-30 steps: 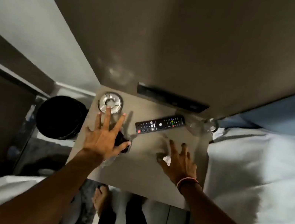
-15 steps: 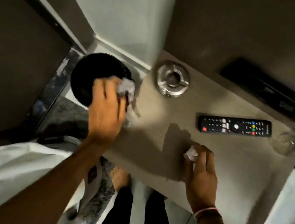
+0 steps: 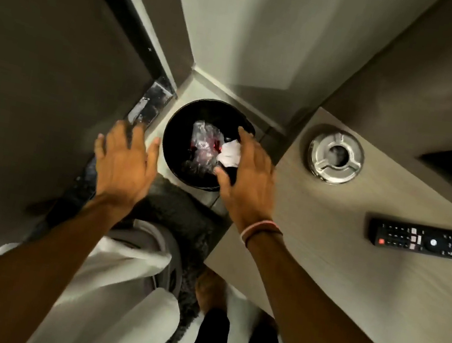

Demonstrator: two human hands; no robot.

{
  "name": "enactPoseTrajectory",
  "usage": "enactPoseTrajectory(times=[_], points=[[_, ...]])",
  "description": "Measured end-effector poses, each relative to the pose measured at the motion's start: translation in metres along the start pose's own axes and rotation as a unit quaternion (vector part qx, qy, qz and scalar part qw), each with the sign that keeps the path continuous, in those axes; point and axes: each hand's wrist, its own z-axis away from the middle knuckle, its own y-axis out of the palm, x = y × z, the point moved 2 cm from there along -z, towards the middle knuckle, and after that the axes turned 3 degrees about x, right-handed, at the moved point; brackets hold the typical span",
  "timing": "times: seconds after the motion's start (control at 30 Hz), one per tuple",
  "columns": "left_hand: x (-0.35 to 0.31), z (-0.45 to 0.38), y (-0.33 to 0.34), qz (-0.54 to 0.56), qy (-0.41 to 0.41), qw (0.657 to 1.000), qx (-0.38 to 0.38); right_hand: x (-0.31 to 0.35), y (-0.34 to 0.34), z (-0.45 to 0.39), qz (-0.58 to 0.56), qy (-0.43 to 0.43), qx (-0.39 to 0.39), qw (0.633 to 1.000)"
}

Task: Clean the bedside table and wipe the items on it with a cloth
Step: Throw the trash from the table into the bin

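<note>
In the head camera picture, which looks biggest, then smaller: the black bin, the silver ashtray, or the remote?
1. Black bin
2. Remote, though its right end is cut off by the frame edge
3. Silver ashtray

The bin sits lower, farther from the camera.

The wood-grain tabletop (image 3: 311, 245) carries a metal ashtray (image 3: 335, 156) near its back corner and a black remote (image 3: 428, 240).

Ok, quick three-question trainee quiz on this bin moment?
1. True or false: the left hand is holding trash.
2. What sits nearest the bin on the table: A) remote B) ashtray C) cloth?
3. What white thing shows beside the right hand, over the bin?

Key: 1 false, it is open and empty. 2 B. 3 a crumpled paper.
</note>
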Motion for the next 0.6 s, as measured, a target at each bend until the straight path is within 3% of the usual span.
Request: enactPoseTrajectory(times=[0.03, 0.1, 0.23, 0.33, 0.43, 0.5, 0.6], points=[[0.007, 0.0, -0.005, -0.009, 0.0, 1.0, -0.004, -0.003, 0.005, -0.003, 0.029, 0.021, 0.041, 0.999], [0.013, -0.001, -0.014, -0.02, 0.013, 1.0, -0.005, -0.013, 0.0, 0.002, 0.053, 0.035, 0.042, 0.997], [-0.019, 0.004, -0.026, -0.017, 0.078, 0.997, -0.019, -0.044, -0.033, 0.039, 0.054, 0.036, -0.072, 0.995], [-0.075, 0.008, -0.029, 0.035, 0.153, 0.988, 0.001, -0.089, -0.069, 0.073, 0.088, 0.075, -0.142, 0.983], [-0.16, 0.007, -0.026, 0.064, 0.283, 0.955, 0.061, -0.147, -0.119, 0.096, 0.144, 0.127, -0.156, 0.969], [-0.221, 0.003, -0.02, 0.039, 0.347, 0.929, 0.119, -0.187, -0.156, 0.1, 0.203, 0.188, -0.099, 0.956], [-0.288, -0.009, -0.004, -0.01, 0.359, 0.903, 0.237, -0.23, -0.198, 0.097, 0.259, 0.239, 0.051, 0.935]])
